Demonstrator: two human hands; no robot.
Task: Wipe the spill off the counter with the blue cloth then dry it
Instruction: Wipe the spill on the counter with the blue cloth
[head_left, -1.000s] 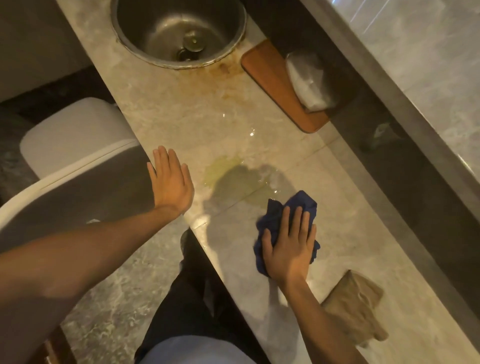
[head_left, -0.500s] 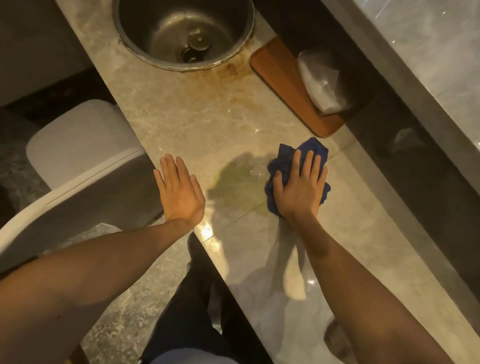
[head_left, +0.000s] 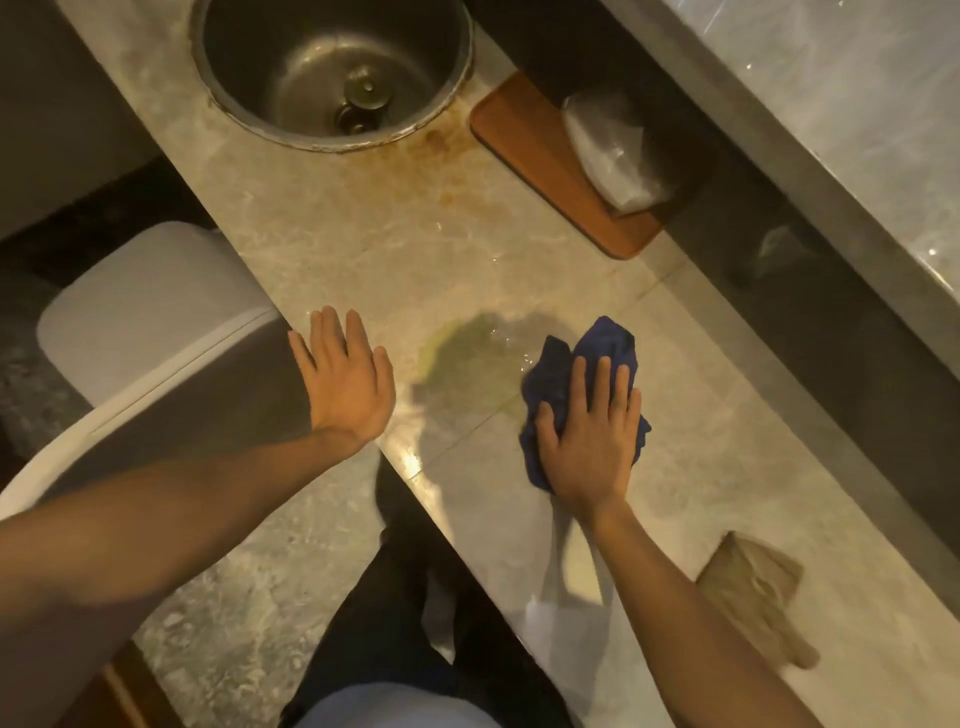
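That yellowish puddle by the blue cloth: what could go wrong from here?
The spill lies near the counter's front edge, so a leftward sweep of the cloth under the right hand might push liquid over it. The left hand, flat beside the puddle, could get wet. The tan cloth looks dry; a backstroke may soak it.

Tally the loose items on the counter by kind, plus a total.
Cloths: 2, a blue cloth under the right hand and a tan cloth
Wooden boards: 1
Clear plastic bags: 1
Total: 4
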